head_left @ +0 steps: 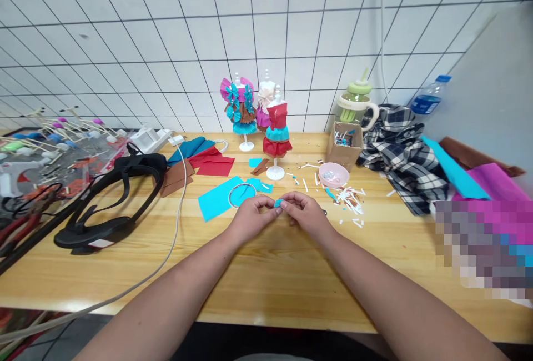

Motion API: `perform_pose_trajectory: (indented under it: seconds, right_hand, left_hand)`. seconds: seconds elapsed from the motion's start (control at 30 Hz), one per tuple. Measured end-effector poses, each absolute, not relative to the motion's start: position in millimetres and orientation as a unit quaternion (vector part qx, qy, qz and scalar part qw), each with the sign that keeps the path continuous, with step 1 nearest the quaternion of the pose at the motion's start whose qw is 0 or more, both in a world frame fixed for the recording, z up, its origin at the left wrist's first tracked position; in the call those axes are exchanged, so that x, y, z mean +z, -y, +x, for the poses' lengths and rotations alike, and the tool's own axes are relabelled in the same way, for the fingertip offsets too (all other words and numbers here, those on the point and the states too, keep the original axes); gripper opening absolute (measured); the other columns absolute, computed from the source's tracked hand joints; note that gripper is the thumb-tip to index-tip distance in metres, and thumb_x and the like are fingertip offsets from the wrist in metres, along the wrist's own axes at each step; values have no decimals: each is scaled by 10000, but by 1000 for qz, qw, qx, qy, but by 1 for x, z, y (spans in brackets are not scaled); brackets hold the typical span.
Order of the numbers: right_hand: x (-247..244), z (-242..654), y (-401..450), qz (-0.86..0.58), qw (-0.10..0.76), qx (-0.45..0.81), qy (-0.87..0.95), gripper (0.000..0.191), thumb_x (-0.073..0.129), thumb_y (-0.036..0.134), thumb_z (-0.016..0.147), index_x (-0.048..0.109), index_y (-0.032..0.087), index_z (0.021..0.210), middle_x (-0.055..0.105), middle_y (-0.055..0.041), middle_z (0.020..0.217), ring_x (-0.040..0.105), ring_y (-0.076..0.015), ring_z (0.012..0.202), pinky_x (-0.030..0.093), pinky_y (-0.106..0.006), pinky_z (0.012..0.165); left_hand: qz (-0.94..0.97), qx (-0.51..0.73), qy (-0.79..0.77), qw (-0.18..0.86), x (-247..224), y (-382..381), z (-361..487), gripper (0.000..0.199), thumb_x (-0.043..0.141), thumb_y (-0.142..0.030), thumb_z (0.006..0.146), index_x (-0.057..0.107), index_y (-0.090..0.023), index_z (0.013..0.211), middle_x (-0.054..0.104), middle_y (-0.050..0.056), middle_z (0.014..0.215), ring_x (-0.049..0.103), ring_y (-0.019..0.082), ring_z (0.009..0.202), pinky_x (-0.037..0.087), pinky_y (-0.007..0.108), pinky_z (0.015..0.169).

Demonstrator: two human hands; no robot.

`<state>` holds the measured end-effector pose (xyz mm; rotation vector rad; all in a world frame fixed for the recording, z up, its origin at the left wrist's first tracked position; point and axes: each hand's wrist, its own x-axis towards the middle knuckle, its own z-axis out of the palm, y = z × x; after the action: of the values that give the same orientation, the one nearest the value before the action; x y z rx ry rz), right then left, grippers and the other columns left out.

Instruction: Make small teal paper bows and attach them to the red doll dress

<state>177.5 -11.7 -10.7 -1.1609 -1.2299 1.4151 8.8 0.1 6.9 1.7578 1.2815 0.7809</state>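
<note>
Between my fingertips is a small piece of blue crepe paper (pixel 278 203). My left hand (pixel 254 216) pinches it from the left, and my right hand (pixel 306 214) pinches it from the right, so both are closed on it. Just beyond my left hand lie a larger blue paper sheet (pixel 214 200) and a ring (pixel 242 186) resting partly on it. Past my hands stands a small dress form (pixel 277 133) dressed in red and blue paper. Two more dressed forms are behind it, one with a purple, blue and brown outfit (pixel 239 103).
At right are white paper scraps (pixel 350 200), a pink bowl (pixel 333 174), a cardboard box (pixel 345 144), a green-lidded cup (pixel 357 100) and plaid cloth (pixel 391 150). At left lie a black headset strap (pixel 112 227), a cable (pixel 177 222) and red folded paper (pixel 214 165).
</note>
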Motion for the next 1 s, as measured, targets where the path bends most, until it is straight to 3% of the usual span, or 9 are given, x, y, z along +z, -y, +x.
perform_pose_trajectory:
  seconds: [0.1, 0.27, 0.4, 0.53, 0.77, 1.0]
  right_hand:
    - [-11, 178, 13, -454, 450, 633, 437, 444, 735, 479, 655, 640, 195, 982, 596, 1, 746, 499, -104, 592, 435, -213, 478]
    - [-14, 178, 12, -452, 464, 663, 376, 352, 792, 423, 601, 644, 178, 805, 542, 32, 642, 439, -77, 535, 376, -186, 443]
    - [-12, 178, 13, -447, 484, 671, 341, 336, 804, 406, 598, 651, 177, 791, 522, 38, 608, 430, -74, 526, 343, -178, 428]
    - [-11, 176, 15, -458, 478, 675, 324, 409, 800, 433, 598, 663, 181, 889, 527, 40, 599, 397, -66, 468, 303, -184, 390]
    - [-13, 172, 13, -457, 500, 670, 304, 400, 829, 431, 542, 620, 162, 752, 487, 61, 551, 359, -48, 451, 281, -160, 362]
    - [-20, 188, 2, -452, 560, 617, 319, 403, 784, 477, 606, 578, 184, 791, 509, 67, 568, 374, -48, 437, 241, -135, 316]
  left_hand:
    - [680, 333, -512, 405, 8, -1, 9, 261, 654, -441, 742, 663, -181, 726, 674, 25, 775, 605, 192, 790, 462, 296, 737]
    - [669, 341, -515, 413, 7, -1, 11, 220, 669, -410, 739, 649, -192, 723, 681, 21, 785, 609, 194, 796, 461, 304, 759]
    - [683, 358, -491, 406, 2, 0, 16, 206, 668, -407, 754, 664, -202, 739, 684, 34, 813, 611, 200, 831, 461, 318, 798]
    - [667, 383, -492, 408, -4, 0, 20, 206, 670, -412, 758, 673, -208, 727, 681, 42, 792, 619, 212, 827, 474, 329, 791]
    - [685, 393, -472, 392, -11, 2, 21, 178, 660, -372, 776, 691, -200, 743, 697, 51, 788, 625, 206, 805, 475, 335, 785]
    - [682, 388, -517, 341, -7, -11, 11, 208, 569, -259, 820, 692, -182, 969, 693, 71, 967, 619, 207, 942, 463, 335, 875]
